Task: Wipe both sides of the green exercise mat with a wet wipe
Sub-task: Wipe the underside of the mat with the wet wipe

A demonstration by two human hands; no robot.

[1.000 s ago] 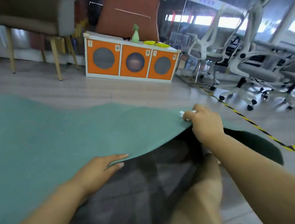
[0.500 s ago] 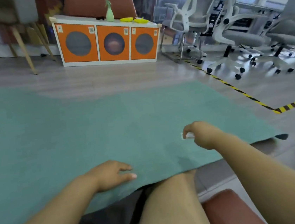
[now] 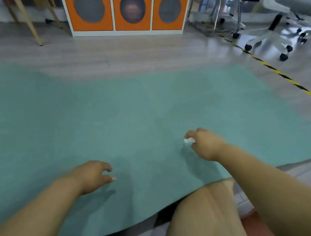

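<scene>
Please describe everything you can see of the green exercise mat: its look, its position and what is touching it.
The large thin green exercise mat lies spread on the pale grey floor, its matte surface showing faint darker patches. Its near edge looks wavy and slightly raised, with a dark underside showing below it, beside the person's knee. The right hand, gripping a small crumpled white wet wipe, is low over the mat; the empty left hand hangs above it. Actual contact is unclear.

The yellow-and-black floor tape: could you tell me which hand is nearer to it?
Right. The right hand, holding the wipe, hovers over the mat on the tape's side; the left hand lies farther across the mat.
</scene>
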